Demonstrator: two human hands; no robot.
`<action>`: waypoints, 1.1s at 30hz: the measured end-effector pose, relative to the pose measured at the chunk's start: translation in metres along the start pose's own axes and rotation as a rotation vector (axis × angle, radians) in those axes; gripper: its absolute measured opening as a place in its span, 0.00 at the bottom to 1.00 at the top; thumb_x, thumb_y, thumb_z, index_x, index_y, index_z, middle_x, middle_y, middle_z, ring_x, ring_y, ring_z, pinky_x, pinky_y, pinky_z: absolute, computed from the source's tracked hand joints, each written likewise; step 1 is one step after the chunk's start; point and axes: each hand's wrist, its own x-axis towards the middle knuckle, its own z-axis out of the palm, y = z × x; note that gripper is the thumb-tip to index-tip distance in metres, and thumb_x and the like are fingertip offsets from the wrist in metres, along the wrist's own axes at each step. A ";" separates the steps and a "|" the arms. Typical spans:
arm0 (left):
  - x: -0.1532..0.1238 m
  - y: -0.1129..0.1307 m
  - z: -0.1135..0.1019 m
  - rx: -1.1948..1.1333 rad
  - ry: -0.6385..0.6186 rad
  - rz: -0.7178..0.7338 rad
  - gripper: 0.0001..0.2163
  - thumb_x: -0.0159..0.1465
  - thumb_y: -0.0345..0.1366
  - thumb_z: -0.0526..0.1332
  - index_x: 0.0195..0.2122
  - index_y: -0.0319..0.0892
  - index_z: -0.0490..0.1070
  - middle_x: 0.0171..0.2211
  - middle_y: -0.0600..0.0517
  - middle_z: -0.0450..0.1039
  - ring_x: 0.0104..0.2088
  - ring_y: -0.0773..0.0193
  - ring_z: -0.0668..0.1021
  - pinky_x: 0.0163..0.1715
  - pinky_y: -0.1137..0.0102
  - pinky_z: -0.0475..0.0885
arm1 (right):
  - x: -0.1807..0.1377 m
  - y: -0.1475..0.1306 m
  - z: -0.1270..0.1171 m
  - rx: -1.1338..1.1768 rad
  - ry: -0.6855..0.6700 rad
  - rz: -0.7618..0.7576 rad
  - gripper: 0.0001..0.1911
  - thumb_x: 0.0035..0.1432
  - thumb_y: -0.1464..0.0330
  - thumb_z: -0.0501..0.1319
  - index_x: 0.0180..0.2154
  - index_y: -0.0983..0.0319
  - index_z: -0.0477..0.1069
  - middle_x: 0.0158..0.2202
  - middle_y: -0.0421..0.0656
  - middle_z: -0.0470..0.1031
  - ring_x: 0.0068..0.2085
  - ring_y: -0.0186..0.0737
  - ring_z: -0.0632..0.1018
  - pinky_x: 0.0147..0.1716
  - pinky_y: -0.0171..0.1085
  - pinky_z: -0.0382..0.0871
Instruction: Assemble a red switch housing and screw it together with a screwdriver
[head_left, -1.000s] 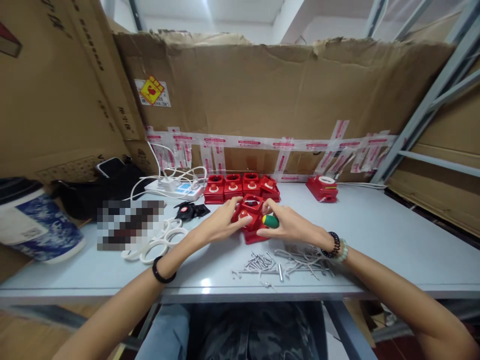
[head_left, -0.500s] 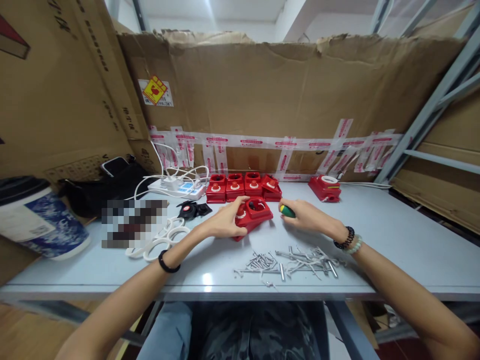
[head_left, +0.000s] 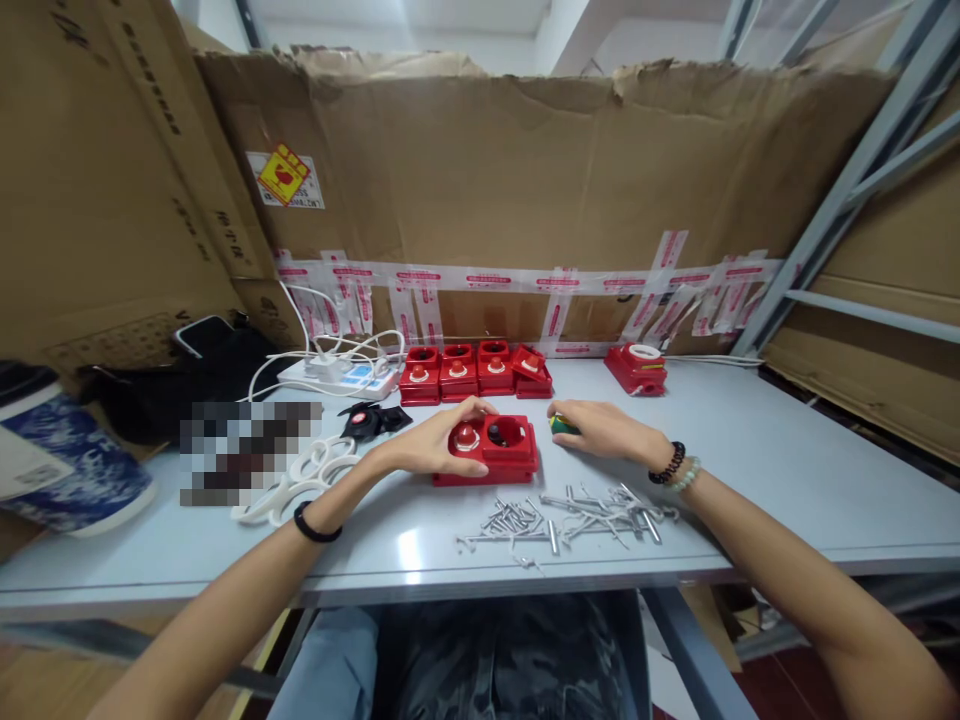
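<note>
A red plastic alarm-like housing (head_left: 514, 465), with a small red dome and a round opening holding a black part, sits level on the table. My left hand (head_left: 442, 442) grips its left end, fingers over the back edge and thumb along the front. Just right of the housing, my right hand (head_left: 604, 430) is closed around a green-and-yellow screwdriver handle (head_left: 561, 425); its blade is hidden. Loose screws (head_left: 514, 518) and thin metal pins with white strings (head_left: 600, 515) lie in front of the housing.
Several similar red housings (head_left: 457, 375) stand in a row behind, and another red unit with a white ring (head_left: 636, 370) is at back right. To the left are a power strip (head_left: 352, 380), black parts (head_left: 371, 420), white rings (head_left: 322, 460) and a cup (head_left: 67, 460).
The red housing has gone from tilted to lying level on the table, with my left hand still on it. My right hand still holds the screwdriver. The view has shifted slightly.
</note>
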 end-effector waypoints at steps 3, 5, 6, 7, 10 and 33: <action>-0.003 0.003 -0.004 0.000 0.073 0.007 0.29 0.55 0.43 0.67 0.55 0.46 0.57 0.57 0.43 0.63 0.59 0.51 0.68 0.60 0.54 0.61 | -0.002 -0.001 0.000 0.012 0.018 0.016 0.15 0.61 0.62 0.56 0.48 0.61 0.65 0.47 0.50 0.75 0.45 0.50 0.76 0.40 0.42 0.65; -0.004 0.005 -0.008 -0.003 0.154 0.000 0.29 0.55 0.44 0.67 0.55 0.46 0.57 0.59 0.42 0.61 0.60 0.50 0.67 0.60 0.52 0.60 | -0.003 -0.001 -0.001 0.041 0.064 0.012 0.16 0.61 0.62 0.56 0.49 0.62 0.65 0.47 0.51 0.75 0.45 0.49 0.76 0.41 0.43 0.66; -0.005 0.005 -0.010 -0.009 0.198 -0.006 0.29 0.55 0.44 0.67 0.56 0.47 0.57 0.60 0.42 0.59 0.61 0.49 0.66 0.59 0.52 0.61 | -0.003 -0.002 -0.002 0.067 0.109 -0.004 0.16 0.61 0.62 0.56 0.49 0.62 0.65 0.47 0.51 0.74 0.45 0.49 0.75 0.43 0.44 0.66; -0.006 0.005 -0.012 -0.020 0.243 -0.008 0.30 0.55 0.44 0.66 0.56 0.47 0.56 0.61 0.42 0.58 0.61 0.48 0.65 0.59 0.53 0.62 | -0.003 -0.002 -0.002 0.101 0.169 -0.029 0.16 0.61 0.63 0.56 0.49 0.62 0.65 0.47 0.52 0.74 0.46 0.48 0.75 0.44 0.44 0.66; -0.007 0.001 -0.016 -0.076 0.336 0.009 0.34 0.56 0.45 0.65 0.60 0.48 0.52 0.61 0.42 0.59 0.61 0.48 0.65 0.56 0.56 0.66 | -0.002 -0.007 -0.004 0.223 0.350 -0.127 0.14 0.61 0.63 0.57 0.47 0.62 0.67 0.46 0.50 0.74 0.45 0.45 0.74 0.47 0.45 0.67; -0.035 0.025 -0.041 0.617 0.410 -0.083 0.20 0.65 0.48 0.55 0.54 0.43 0.65 0.53 0.43 0.68 0.53 0.51 0.70 0.54 0.56 0.64 | -0.006 -0.052 -0.012 1.054 0.676 -0.211 0.29 0.47 0.58 0.69 0.48 0.59 0.63 0.46 0.46 0.75 0.48 0.48 0.76 0.49 0.50 0.70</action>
